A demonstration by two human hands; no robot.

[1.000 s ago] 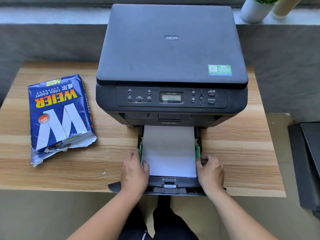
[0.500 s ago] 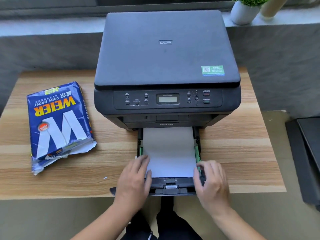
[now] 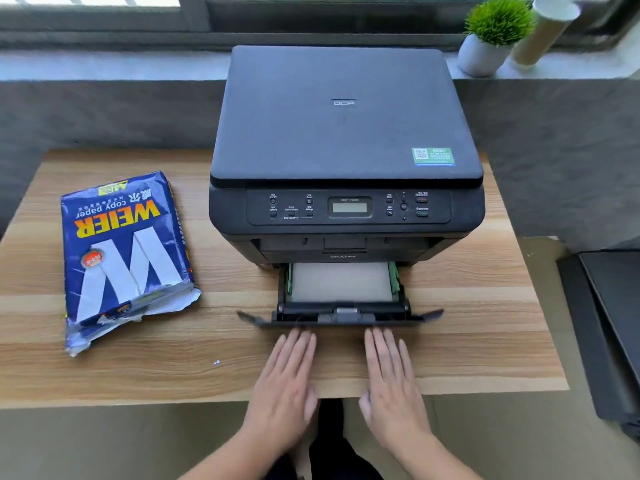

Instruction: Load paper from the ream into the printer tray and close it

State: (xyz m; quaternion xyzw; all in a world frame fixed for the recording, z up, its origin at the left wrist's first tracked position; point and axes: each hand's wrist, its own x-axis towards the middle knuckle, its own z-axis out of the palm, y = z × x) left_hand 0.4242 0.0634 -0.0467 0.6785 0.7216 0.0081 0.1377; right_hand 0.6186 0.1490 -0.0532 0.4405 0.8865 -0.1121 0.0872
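White paper [image 3: 341, 280] fills the half-out tray [image 3: 341, 318]; left hand [image 3: 285, 379] and right hand [image 3: 391, 379] flat, fingers spread, holding nothing.

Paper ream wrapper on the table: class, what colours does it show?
The ream wrapper is mainly dark blue, with white and yellow-orange lettering; the head view shows it.

tray front [image 3: 341, 318] motion-blurred | paper [image 3: 341, 280] rear hidden in printer [image 3: 346, 150] | btn labels illegible
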